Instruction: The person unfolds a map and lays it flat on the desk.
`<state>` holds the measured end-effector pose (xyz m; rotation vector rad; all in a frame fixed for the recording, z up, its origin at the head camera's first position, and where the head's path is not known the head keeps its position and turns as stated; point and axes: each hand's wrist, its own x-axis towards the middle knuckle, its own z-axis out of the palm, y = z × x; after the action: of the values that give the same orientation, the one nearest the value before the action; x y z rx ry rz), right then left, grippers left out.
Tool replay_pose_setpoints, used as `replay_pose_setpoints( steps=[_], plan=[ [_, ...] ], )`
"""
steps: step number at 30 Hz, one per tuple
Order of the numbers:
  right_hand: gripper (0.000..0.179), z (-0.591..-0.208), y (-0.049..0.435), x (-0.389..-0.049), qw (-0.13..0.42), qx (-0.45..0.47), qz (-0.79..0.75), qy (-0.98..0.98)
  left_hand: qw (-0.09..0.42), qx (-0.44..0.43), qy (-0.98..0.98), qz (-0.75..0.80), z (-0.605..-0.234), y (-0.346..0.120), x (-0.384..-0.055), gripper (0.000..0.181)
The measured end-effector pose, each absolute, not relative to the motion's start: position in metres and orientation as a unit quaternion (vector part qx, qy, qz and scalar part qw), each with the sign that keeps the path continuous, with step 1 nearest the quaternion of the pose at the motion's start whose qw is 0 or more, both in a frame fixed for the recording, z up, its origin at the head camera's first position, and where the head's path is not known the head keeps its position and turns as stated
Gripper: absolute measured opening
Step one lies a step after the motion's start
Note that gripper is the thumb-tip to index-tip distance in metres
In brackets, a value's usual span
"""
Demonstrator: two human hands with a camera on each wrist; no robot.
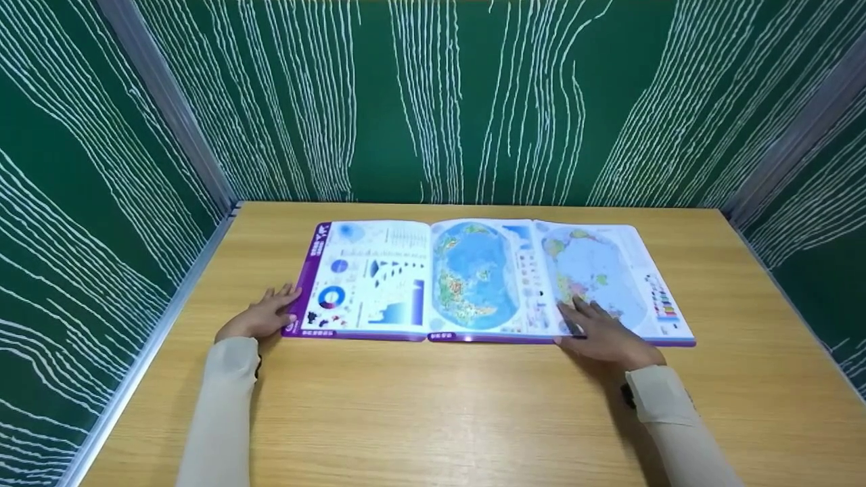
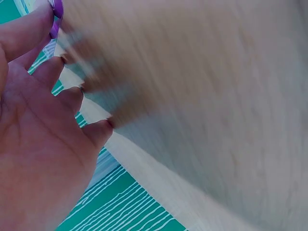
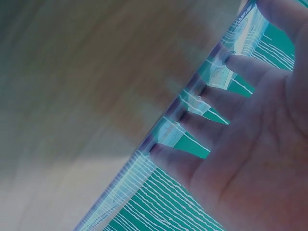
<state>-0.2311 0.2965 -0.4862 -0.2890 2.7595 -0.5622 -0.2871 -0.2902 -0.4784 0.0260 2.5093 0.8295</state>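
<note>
An open atlas [image 1: 484, 318] with a purple cover lies flat on the table in the head view. Charts fill its left page [image 1: 406, 297]; a world map [image 1: 482, 270] covers the middle one, and a paler map [image 1: 609, 270] lies on the right. My left hand [image 1: 260, 318] touches the table and the purple left edge, fingers spread. My right hand [image 1: 602, 337] rests with spread fingers on the lower part of the right page, its thumb by the bottom edge. In the right wrist view, the fingertips [image 3: 237, 62] of this hand meet the glossy page.
The wooden table [image 1: 433, 412] extends in front of the atlas and to both sides. Green panels [image 1: 379, 101] with white wavy lines stand at the back, left and right, joined by grey metal posts [image 1: 169, 88].
</note>
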Motion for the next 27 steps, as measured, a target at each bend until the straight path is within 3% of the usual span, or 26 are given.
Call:
replay_pose_setpoints(
  steps=[27],
  plan=[
    [0.077, -0.4861, 0.298, -0.2332, 0.166, -0.091, -0.206, 0.96, 0.242, -0.016, 0.907, 0.344, -0.4827, -0.295, -0.2864, 0.057]
  ],
)
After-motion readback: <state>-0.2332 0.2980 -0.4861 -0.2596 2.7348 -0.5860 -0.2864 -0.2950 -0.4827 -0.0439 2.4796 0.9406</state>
